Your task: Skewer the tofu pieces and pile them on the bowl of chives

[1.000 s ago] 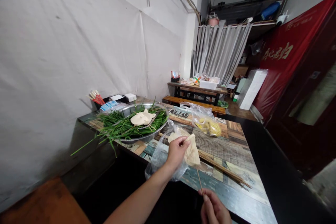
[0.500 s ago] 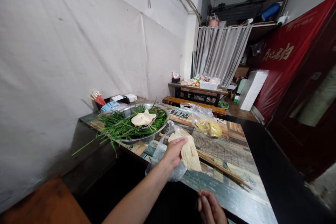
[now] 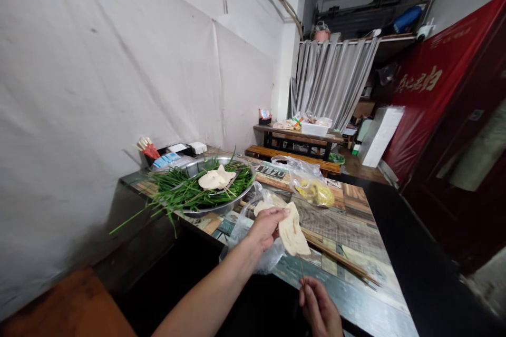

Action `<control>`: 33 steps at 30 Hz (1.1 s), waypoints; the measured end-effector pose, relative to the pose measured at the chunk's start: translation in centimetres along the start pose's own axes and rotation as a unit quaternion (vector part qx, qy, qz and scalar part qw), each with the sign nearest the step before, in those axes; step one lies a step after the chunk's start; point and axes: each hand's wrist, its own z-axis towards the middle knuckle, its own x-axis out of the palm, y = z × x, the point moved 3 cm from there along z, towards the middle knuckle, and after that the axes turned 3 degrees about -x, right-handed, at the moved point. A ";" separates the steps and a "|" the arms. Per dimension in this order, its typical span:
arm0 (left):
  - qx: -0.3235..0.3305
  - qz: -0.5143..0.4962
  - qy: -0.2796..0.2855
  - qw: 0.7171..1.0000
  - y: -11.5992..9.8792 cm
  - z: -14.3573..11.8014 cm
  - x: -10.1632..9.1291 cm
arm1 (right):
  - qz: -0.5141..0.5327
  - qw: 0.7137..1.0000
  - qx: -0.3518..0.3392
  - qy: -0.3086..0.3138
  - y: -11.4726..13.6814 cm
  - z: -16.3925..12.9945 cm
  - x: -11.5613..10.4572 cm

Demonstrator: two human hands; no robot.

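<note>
My left hand (image 3: 265,227) pinches a pale tofu-skin sheet (image 3: 293,233) over the near part of the patterned table (image 3: 348,221). A thin bamboo skewer (image 3: 302,270) runs from the sheet's lower edge down into my right hand (image 3: 319,309), which grips its lower end near the table's front edge. Just under my left hand lies a clear plastic bag (image 3: 253,242) with more sheets showing at its mouth.
A metal basin (image 3: 215,204) of green chives with skewered sheets (image 3: 215,179) on top sits left. A bag of yellow food (image 3: 314,189) lies behind. Loose skewers (image 3: 340,258) lie right of my hands. Chopstick holder (image 3: 147,148) and another table (image 3: 298,134) stand farther back.
The sheet has slid and tilted a little to the right on the skewer. My right hand has shifted slightly along the stick; my left hand stays on the sheet.
</note>
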 end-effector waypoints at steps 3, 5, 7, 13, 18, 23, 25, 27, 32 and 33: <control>-0.007 0.014 0.000 1.000 0.2 0.0 0.1 | -0.005 1.000 -0.011 -0.002 0.4 0.5 0.0; -0.003 0.012 -0.001 1.000 0.3 -0.1 0.2 | -0.006 1.000 -0.012 -0.004 0.6 0.8 -0.1; 0.018 -0.003 0.005 1.000 0.2 -0.3 0.3 | 0.001 1.000 -0.007 -0.005 0.9 1.0 -0.1; 0.036 -0.033 0.054 0.997 0.0 -0.6 0.4 | 0.031 0.999 0.035 0.009 1.4 0.8 0.2; 0.031 -0.015 0.067 0.997 -0.5 -0.6 0.3 | 0.058 0.995 0.059 0.063 1.7 0.7 0.2; 0.000 -0.024 0.110 0.994 -0.4 -1.0 0.7 | 0.070 0.987 0.076 0.121 2.2 1.1 0.5; -0.001 -0.024 0.103 0.994 -0.6 -1.0 0.5 | 0.048 0.992 0.065 0.101 2.2 1.0 0.4; 0.011 -0.024 0.092 0.995 -1.0 -0.8 0.2 | 0.015 0.996 0.046 0.071 2.1 0.7 0.2; 0.029 -0.039 0.063 0.997 -2.3 -0.4 -0.8 | -0.051 0.998 0.042 0.010 1.1 -0.4 -0.5; 0.026 -0.041 0.060 0.997 -2.4 -0.4 -0.9 | -0.057 0.998 0.037 0.004 1.1 -0.5 -0.7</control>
